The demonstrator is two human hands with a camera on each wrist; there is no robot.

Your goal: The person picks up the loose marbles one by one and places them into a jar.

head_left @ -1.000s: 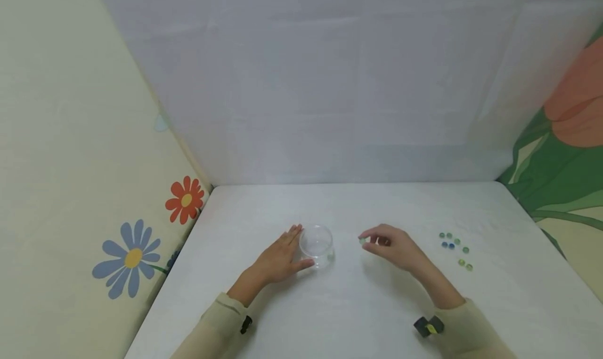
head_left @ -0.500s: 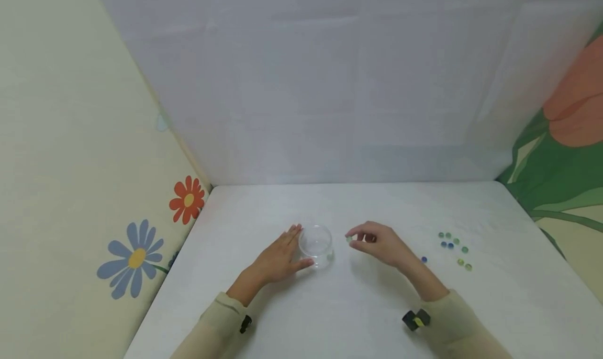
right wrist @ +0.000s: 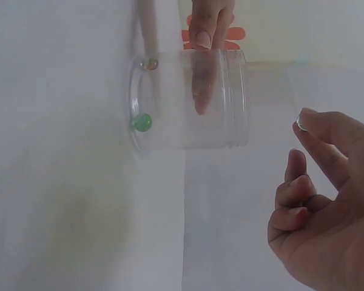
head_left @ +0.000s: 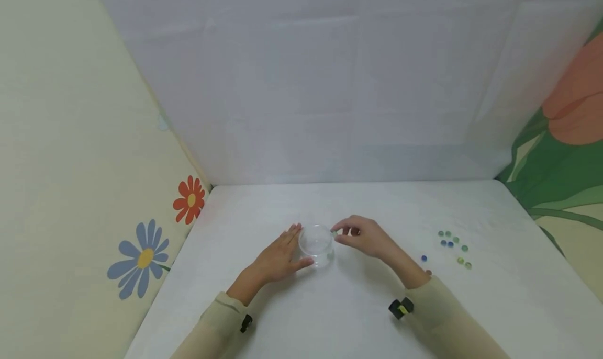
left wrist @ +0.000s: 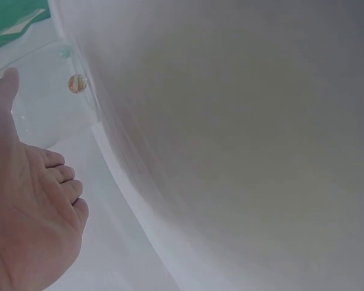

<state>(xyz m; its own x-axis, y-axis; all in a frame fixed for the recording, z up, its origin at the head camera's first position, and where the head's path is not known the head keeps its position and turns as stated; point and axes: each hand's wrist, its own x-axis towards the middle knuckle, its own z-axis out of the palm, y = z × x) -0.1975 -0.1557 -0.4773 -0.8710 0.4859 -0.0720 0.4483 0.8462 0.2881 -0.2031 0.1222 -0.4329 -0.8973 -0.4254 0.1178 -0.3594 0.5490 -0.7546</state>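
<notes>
A clear round jar (head_left: 315, 241) stands upright on the white table. My left hand (head_left: 279, 259) holds it from the left, its thumb at the near side and fingers along the far-left side. Inside, at the bottom, are a green marble (right wrist: 142, 122) and an orange-streaked marble (left wrist: 77, 83). Between thumb and index finger, my right hand (head_left: 365, 237) pinches a pale, clear marble (right wrist: 301, 121). That hand is beside the jar's right rim in the head view; in the right wrist view a gap separates the marble from the jar's mouth. Its other fingers are bent.
Several green marbles (head_left: 456, 239) lie loosely grouped on the right of the table (head_left: 377, 317), with blue marbles (head_left: 450, 244) and yellow-green marbles (head_left: 460, 260). Nearer the right forearm are a single blue marble (head_left: 424, 258) and a brownish marble (head_left: 428, 272). A white backdrop (head_left: 330, 87) rises behind.
My right hand has moved left to the jar's rim, carrying the pale marble. The blue and brownish marbles by the forearm have come into view. My left hand and the jar stay put.
</notes>
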